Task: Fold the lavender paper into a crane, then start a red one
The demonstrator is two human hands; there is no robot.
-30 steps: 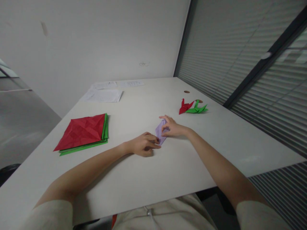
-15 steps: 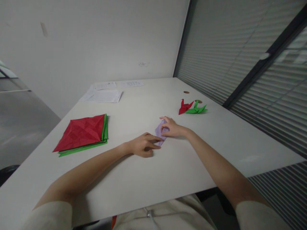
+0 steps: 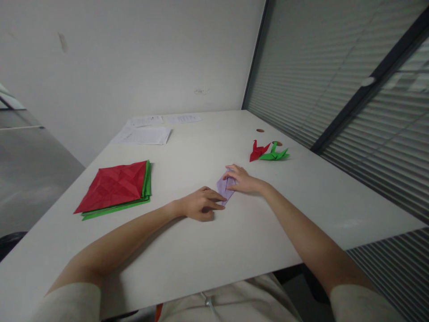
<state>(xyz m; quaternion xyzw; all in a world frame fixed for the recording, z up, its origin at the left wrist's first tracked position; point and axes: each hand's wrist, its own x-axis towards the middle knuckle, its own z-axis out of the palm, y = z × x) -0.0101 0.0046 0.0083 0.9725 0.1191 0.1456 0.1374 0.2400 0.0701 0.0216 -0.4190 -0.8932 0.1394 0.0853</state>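
Lilac folded paper (image 3: 221, 185), shaped like a slim kite, lies flat on a smooth white table (image 3: 187, 250), between the two hands. It is at 2 o'clock from the middle of the left hand (image 3: 199, 203) and between 8 and 9 o'clock from the middle of the right hand (image 3: 244, 180).

The left hand is half curled, with two digits stretched out and parted; their tips rest on the paper's near end, with nothing enclosed in the grasp. The right hand is loosely open, fingers and thumb spread apart over the far part of the paper and touching it.

The paper's long axis runs from 1 o'clock to 7 o'clock. Its narrow near tip points to 7, a side corner juts out toward 9, and a dark fold line shows between the right hand's finger and thumb. That hand partly covers the far end, so its outline is hard to read.

From the paper, a creased bright red square sheet (image 3: 119, 185) on top of green paper sheets (image 3: 147, 181) lies well apart at 9 o'clock. White printed papers (image 3: 144, 135) are at 10. Beyond the right hand, a red folded-paper bird (image 3: 257, 152) stands between 1 and 2, touching or just beside a green folded-paper bird (image 3: 275, 155) at 2.
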